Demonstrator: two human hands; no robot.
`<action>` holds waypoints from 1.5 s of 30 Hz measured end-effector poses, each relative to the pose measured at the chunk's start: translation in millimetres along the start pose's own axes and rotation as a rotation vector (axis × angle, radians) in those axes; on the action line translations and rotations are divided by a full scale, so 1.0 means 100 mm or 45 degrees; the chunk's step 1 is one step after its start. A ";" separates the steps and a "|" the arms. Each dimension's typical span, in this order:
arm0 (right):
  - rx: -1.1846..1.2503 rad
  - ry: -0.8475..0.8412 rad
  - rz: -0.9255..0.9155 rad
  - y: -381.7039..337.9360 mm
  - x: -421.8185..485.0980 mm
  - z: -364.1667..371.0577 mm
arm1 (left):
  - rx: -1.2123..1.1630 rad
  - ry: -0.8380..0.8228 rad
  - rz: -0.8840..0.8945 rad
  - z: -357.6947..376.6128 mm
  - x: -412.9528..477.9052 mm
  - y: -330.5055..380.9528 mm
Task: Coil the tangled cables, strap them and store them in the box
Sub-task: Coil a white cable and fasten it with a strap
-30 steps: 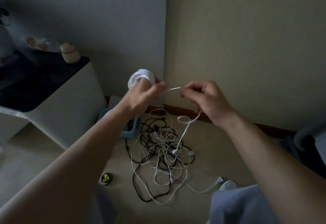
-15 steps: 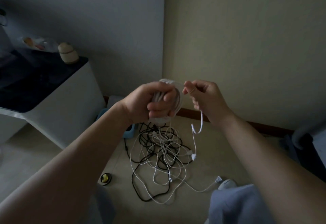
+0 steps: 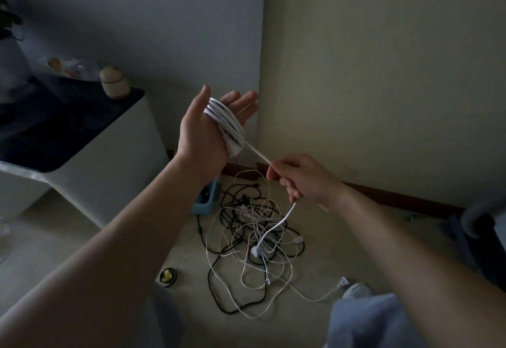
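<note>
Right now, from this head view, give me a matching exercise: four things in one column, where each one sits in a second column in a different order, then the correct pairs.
Things
1. white coil
2. tangled cables
3. beige jar
4. blue box

Places
A. on the dark top of the cabinet
B. on the floor next to the cabinet
C. wound round the left hand, its free end pinched by the right hand
D. heaped loose on the floor

Pairs: 1-C, 2-D, 3-A, 4-B
</note>
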State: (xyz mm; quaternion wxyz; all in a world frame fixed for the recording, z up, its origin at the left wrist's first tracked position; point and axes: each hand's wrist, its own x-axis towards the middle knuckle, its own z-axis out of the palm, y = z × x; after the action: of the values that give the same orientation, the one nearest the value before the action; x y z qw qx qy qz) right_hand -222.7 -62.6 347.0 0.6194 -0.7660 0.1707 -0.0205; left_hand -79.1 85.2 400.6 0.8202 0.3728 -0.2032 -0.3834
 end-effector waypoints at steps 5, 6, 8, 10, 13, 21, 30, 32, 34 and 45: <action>0.121 -0.083 -0.104 -0.08 -0.03 0.05 | 0.437 0.138 0.172 0.04 0.01 -0.08; 0.164 -0.090 -0.126 -0.11 -0.04 0.04 | 0.541 0.142 0.215 0.06 0.00 -0.10; 0.242 -0.088 -0.171 -0.17 -0.06 0.01 | 0.781 0.094 0.274 0.05 -0.02 -0.16; 0.291 -0.074 -0.255 -0.23 -0.10 -0.03 | 1.086 -0.024 0.271 0.01 -0.05 -0.22; 0.322 -0.010 -0.372 -0.31 -0.15 -0.11 | 1.532 -0.246 0.301 -0.03 -0.05 -0.28; 0.206 0.331 -0.479 -0.32 -0.16 -0.36 | 1.659 -0.542 -0.433 0.10 -0.08 -0.41; 0.058 0.492 -0.337 -0.10 0.00 -0.42 | 0.667 -0.747 -0.390 0.21 -0.12 -0.25; 0.066 0.444 -0.323 -0.09 0.02 -0.39 | 0.425 -0.804 -0.395 0.19 -0.10 -0.20; 0.061 0.380 -0.301 -0.07 0.03 -0.37 | 0.165 -0.769 -0.389 0.16 -0.08 -0.14; -0.061 0.002 0.026 -0.05 -0.02 -0.19 | -0.268 0.025 -0.016 -0.06 0.01 0.08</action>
State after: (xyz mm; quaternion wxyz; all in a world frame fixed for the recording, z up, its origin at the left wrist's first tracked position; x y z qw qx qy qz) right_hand -227.3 -78.7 356.7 0.6011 -0.7787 0.1795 -0.0105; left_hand -70.4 91.1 403.0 0.8544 0.2895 -0.1514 -0.4041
